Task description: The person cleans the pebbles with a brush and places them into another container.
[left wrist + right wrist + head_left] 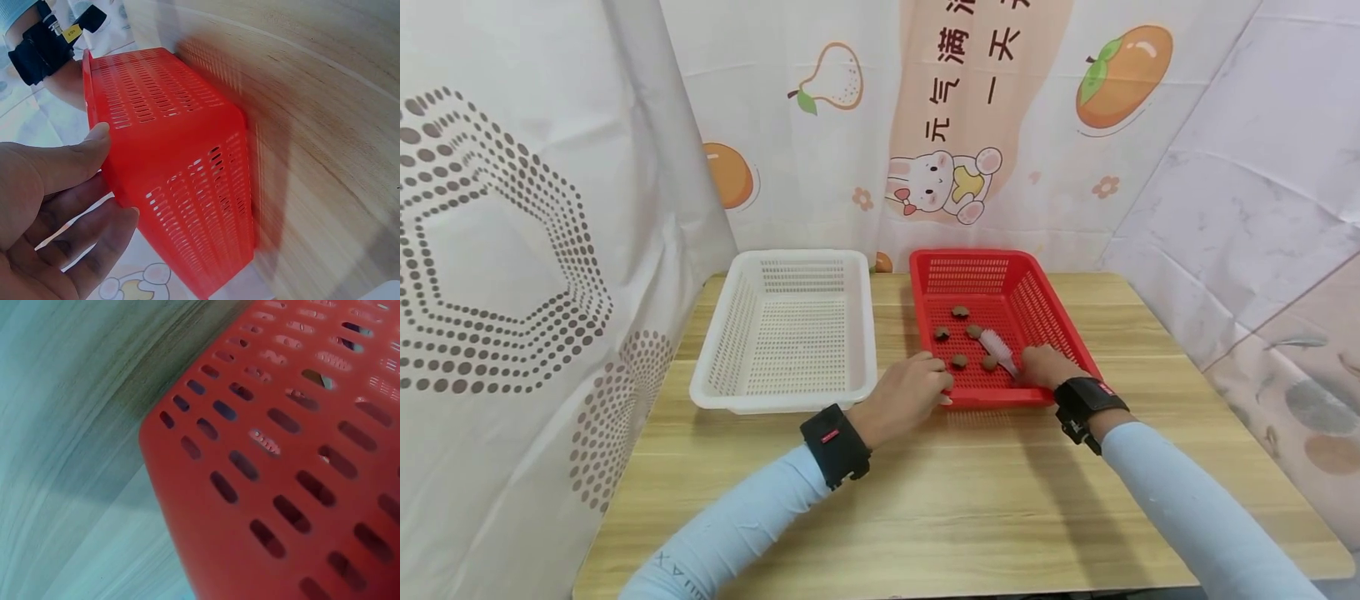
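Note:
My left hand point(910, 390) holds the near left corner of a red plastic basket point(1007, 396). In the left wrist view the thumb point(87, 150) touches the outer rim, with the other fingers curled at the rim. Over the near right corner, my right hand point(1047, 367) reaches into the basket. A pink brush point(996, 346) with bristles lies inside, its handle running up to my right fingertips; I cannot tell whether they grip it. Several small brown pieces point(959, 312) lie on the basket floor. The right wrist view shows only the perforated basket wall point(262, 456) and table, not the hand.
A white perforated basket point(868, 333) stands left of the red one on the wooden table point(880, 517). Printed curtains point(820, 167) hang behind the table and along both sides. The table's front edge lies below the forearms.

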Demonstrator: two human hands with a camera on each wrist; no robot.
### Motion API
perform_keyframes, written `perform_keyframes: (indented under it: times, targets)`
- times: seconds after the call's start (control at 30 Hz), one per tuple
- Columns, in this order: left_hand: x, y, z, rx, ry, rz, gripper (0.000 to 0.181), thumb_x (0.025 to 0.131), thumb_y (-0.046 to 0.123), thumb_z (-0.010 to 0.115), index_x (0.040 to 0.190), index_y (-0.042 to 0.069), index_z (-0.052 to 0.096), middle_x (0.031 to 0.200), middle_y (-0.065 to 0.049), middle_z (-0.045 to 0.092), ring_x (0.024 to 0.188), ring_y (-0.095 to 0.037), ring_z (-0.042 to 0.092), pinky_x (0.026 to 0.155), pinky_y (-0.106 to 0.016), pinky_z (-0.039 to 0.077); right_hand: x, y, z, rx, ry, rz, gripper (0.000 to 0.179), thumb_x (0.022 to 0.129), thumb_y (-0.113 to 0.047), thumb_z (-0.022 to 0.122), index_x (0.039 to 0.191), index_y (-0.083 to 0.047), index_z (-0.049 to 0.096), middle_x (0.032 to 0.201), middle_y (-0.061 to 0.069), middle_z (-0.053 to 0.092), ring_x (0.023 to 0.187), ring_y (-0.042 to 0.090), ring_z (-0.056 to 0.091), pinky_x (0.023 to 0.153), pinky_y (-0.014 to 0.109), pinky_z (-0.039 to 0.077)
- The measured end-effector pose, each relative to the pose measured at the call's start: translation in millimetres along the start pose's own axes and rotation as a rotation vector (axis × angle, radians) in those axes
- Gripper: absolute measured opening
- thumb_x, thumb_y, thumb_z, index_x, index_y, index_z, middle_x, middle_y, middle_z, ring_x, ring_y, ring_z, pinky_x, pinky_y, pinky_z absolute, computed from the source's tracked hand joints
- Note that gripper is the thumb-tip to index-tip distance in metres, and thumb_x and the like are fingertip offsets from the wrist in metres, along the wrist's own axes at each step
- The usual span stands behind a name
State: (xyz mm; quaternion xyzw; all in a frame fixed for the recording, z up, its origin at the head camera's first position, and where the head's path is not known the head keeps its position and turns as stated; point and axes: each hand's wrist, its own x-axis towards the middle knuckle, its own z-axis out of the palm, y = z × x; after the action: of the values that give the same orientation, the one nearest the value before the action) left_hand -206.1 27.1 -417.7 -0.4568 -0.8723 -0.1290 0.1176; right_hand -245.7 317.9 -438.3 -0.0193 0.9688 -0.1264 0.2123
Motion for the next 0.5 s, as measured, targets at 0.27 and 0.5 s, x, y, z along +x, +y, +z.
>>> perform_keyframes:
  times: [0.27, 0.5]
  targets:
    - [0.4, 0.8, -0.2, -0.017, 0.001, -0.013, 0.015, 0.090, 0.027, 0.082, 0.100, 0.016, 0.082, 0.093, 0.005, 0.074, 0.084, -0.010, 0.057, 0.075, -0.017, 0.049, 3.7, 2.7, -2.4, -0.001, -0.024, 0.011, 0.008, 0.090, -0.006, 0.068, 0.094, 0.001, 0.066, 0.077, 0.010, 0.060, 0.066, 0.023, 0.058, 0.059, 0.030, 0.046]
    - [0.2, -0.4, 0.1, -0.044, -0.001, -0.008, 0.013, 0.090, 0.026, 0.081, 0.098, 0.016, 0.081, 0.093, 0.005, 0.073, 0.085, -0.011, 0.057, 0.076, -0.018, 0.049, 5.1, 3.8, -3.1, 0.000, -0.021, 0.005, 0.009, 0.090, -0.010, 0.066, 0.089, -0.001, 0.064, 0.074, 0.008, 0.059, 0.064, 0.021, 0.057, 0.058, 0.029, 0.045]
